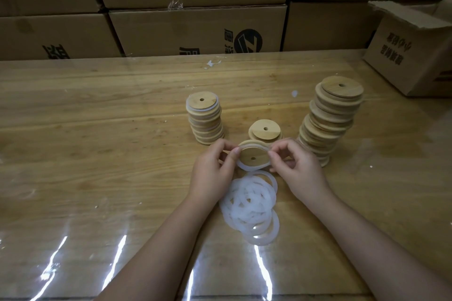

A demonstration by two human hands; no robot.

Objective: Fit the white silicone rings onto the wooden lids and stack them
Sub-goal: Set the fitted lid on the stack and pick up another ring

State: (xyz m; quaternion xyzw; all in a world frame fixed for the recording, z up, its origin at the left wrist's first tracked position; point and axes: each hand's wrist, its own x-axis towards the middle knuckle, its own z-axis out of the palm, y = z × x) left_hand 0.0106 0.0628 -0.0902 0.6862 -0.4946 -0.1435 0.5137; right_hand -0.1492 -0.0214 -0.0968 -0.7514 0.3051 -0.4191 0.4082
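L grip (212,166) & R grip (293,166) are each pinching the white ring (247,168) at opposite edges of a wooden lid (253,156), btw two lid stacks (205,120); loose rings (249,208) are lying on the surface (97,129) just below.

Wooden table (97,110) under glossy clear film; stacked cardboard boxes (195,29) behind; light glare on film

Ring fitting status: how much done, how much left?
Done: short left stack of wooden lids with white rings. In hand: left hand and right hand pinch a white silicone ring around one round wooden lid. Left: taller right stack of bare-looking wooden lids, small middle pile of lids, heap of loose white rings.
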